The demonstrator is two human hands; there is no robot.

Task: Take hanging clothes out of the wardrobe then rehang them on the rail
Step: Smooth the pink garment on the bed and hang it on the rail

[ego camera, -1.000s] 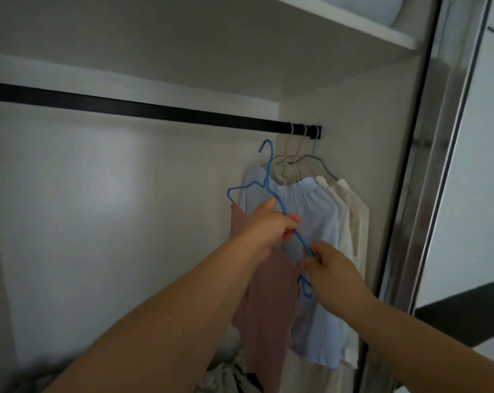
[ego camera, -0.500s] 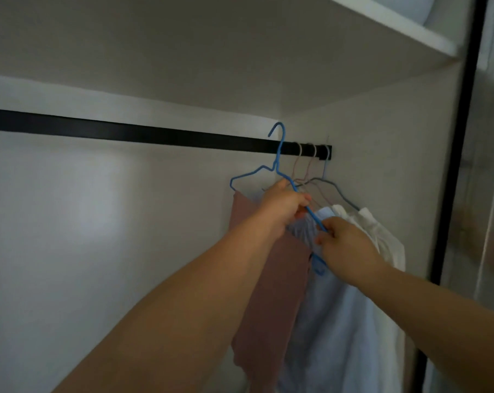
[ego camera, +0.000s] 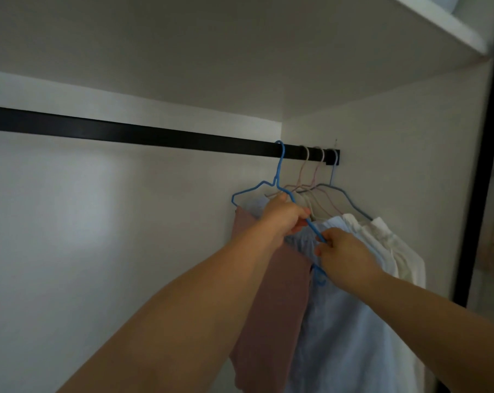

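Rail (ego camera: 155, 135): black bar across the wardrobe, rigid; it looks fit to bear the load.
Hung clothes (ego camera: 350, 293): pale blue and white, bunched at the rail's right end.
Pink garment (ego camera: 271, 302): soft, light, drapes limp from the blue hanger (ego camera: 279, 165); best carried by the hanger.
Blue hanger: thin, probably springy wire, hook at the rail.
Left hand (ego camera: 282, 215): fingers curled round the hanger's sloping arm.
Right hand (ego camera: 345, 256): pinching the same arm lower down.

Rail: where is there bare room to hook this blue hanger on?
The rail is bare from the left edge to the blue hanger, whose hook already overlaps the rail. Right of it is crowded: three hangers bunch against the side wall. Both hands, left hand and right hand, grip the blue hanger.
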